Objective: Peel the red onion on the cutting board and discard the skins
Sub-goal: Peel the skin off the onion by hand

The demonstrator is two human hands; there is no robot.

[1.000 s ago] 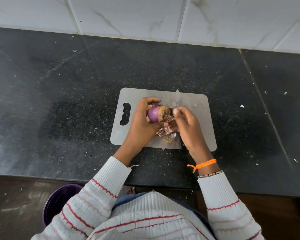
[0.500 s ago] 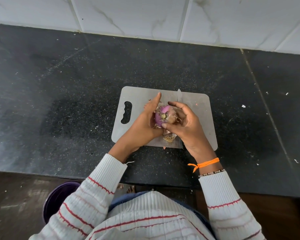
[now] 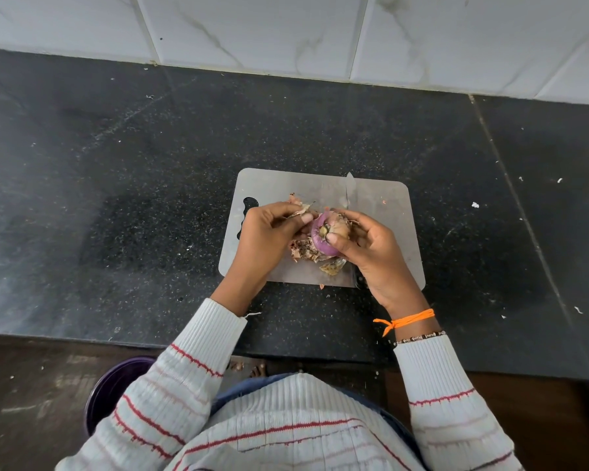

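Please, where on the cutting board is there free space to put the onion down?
Free: the board's far strip, either side of the knife blade, and its right edge. Crowded: the middle, with loose skins, both hands and the onion.

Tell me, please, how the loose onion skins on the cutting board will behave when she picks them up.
The onion skins look papery and curled, so probably very light and floppy. They lie in small flakes, so likely brittle and apt to crumble or scatter.
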